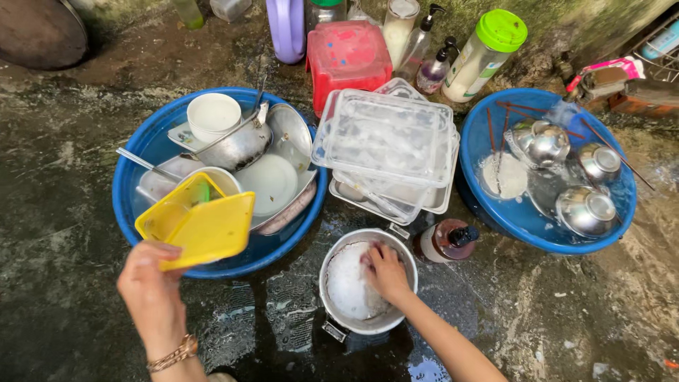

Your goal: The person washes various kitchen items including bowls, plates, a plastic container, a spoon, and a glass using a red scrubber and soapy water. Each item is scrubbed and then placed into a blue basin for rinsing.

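Wet, dark concrete floor (64, 212) spreads under everything, puddled and streaked with suds. At about seven o'clock the person's left hand (150, 283) grips a yellow plastic lid (210, 228) by its near edge, fingers closed on it, holding it tilted over the rim of the left blue basin (131, 205). Just behind the lid sits a yellow container (170, 212) inside that basin, among a white cup (212, 113), a white plate (267, 182) and a steel ladle (237, 145). A gold bracelet (173, 355) circles the left wrist.

At six o'clock stands a steel pot (332, 311) filled with white foam. The right hand (385, 272) is down inside it, fingers curled and pressed into the suds at the pot's far side; whether it clutches anything beneath the foam I cannot tell.

A brown bottle (445, 240) lies just beside the pot at three o'clock from it. At the centre a stack of clear plastic containers (385, 141) rests between the two basins. The right blue basin (488, 205), at two o'clock, holds steel bowls (587, 211) and dark chopsticks (537, 117) in soapy water. At twelve o'clock sit a red stool (346, 53), pump bottles (424, 46) and a green-capped jar (484, 53).
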